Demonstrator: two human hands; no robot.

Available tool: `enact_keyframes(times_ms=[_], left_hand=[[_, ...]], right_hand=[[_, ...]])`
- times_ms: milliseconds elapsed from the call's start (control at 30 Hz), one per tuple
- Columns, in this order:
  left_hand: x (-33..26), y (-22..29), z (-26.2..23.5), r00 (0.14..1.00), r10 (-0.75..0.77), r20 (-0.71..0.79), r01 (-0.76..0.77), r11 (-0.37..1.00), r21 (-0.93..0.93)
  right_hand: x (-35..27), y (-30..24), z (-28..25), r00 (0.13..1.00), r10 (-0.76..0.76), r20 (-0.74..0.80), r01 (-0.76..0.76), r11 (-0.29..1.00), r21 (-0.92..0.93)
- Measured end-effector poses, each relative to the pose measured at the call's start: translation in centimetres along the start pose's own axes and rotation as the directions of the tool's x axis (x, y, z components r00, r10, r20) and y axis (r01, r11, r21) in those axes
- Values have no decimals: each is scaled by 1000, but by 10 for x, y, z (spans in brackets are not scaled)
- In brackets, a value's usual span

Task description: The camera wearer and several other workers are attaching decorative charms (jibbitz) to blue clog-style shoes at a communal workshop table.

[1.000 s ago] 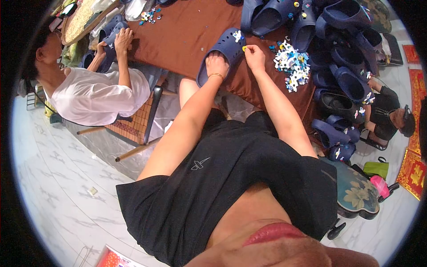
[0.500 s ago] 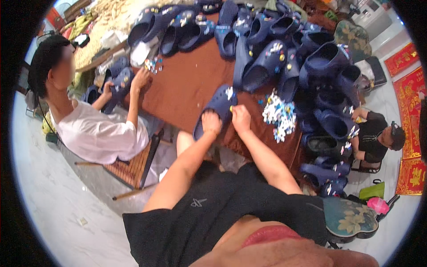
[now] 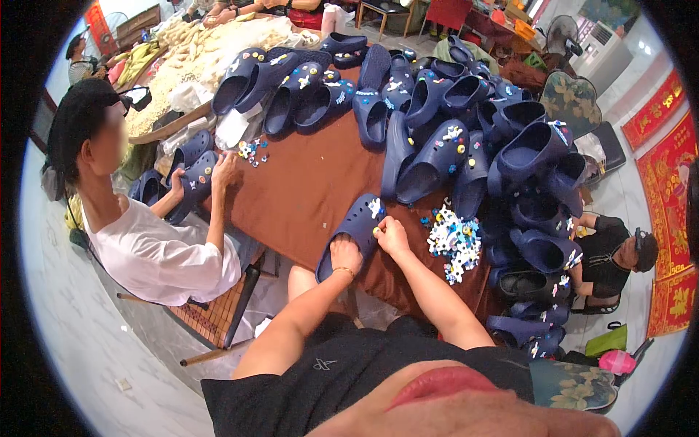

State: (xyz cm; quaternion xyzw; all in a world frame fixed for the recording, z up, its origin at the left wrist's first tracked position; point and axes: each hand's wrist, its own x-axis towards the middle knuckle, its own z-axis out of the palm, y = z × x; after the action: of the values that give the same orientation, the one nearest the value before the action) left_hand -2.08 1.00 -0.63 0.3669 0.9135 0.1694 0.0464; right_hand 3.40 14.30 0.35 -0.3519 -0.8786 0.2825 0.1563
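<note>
A navy clog (image 3: 354, 222) with holes in its upper lies at the near edge of the brown-covered table. My left hand (image 3: 346, 255) reaches into its opening, fingers hooked inside, and holds it. One white charm (image 3: 376, 208) sits on the toe. Beside the clog's right side, my right hand (image 3: 393, 237) pinches a small yellow and white charm (image 3: 376, 231) at the upper's edge. Just right of that hand is a heap of white, blue and yellow charms (image 3: 455, 244). The fingertips of my left hand are hidden inside the clog.
Many decorated navy clogs (image 3: 437, 156) are piled along the table's far and right sides. On the left a seated person (image 3: 160, 240) works on another clog (image 3: 196, 178) near a small charm pile (image 3: 253, 152). Another person (image 3: 615, 251) sits at the right. Brown cloth (image 3: 298, 197) covers the table.
The whole view has tilted upward, so the table sits lower in it. My right hand stays by the clog with the charm. The left person's hand has moved from the charms toward their clog.
</note>
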Motion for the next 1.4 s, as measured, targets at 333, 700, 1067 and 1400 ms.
enact_keyframes(times_ms=[333, 700, 1067, 1400], left_hand=[[0, 1, 4, 999, 5, -35, -5, 1000, 16], [9, -1, 7, 997, -39, -61, 40, 999, 16], [9, -2, 13, 991, -32, -127, 34, 999, 10], [10, -2, 15, 991, -45, -127, 52, 997, 57]], right_hand=[[17, 20, 3, 986, 86, 140, -111, 976, 186], [21, 11, -10, 982, 53, 182, -106, 950, 293], [-40, 74, -57, 998, -3, -56, -35, 741, -670], [-35, 76, -64, 998, 27, -48, -53, 712, -701]])
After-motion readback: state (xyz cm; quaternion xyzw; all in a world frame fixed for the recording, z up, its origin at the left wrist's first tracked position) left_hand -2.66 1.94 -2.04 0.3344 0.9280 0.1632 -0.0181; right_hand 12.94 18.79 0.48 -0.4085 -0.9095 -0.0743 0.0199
